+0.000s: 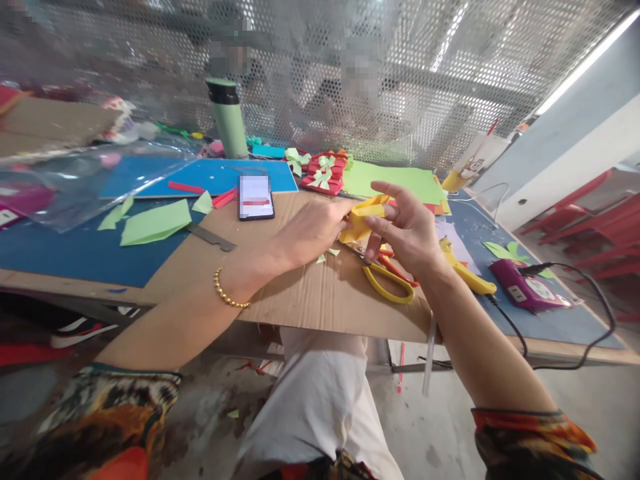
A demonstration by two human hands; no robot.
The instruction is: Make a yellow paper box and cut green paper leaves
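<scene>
Between my two hands is a folded yellow paper piece (361, 223), held above a brown cardboard sheet (300, 300). My left hand (313, 230) pinches its left edge, with the fingertips partly hidden. From the other side, the thumb and fingers of my right hand (407, 227) grip it. Scissors (390, 280) with yellow and red handles lie on the cardboard just below my right hand. Small light green paper scraps (321, 259) are scattered under the yellow paper. A yellow glue gun (467, 270) with a black cord rests right of my right wrist.
A phone (255, 198) and a dark metal blade (211, 237) lie to the left. Behind are a green bottle (230, 120), red folded pieces with green bows (323, 175) and green paper sheets (395, 180). At right stand a purple power socket (530, 285) and a drink cup (467, 160).
</scene>
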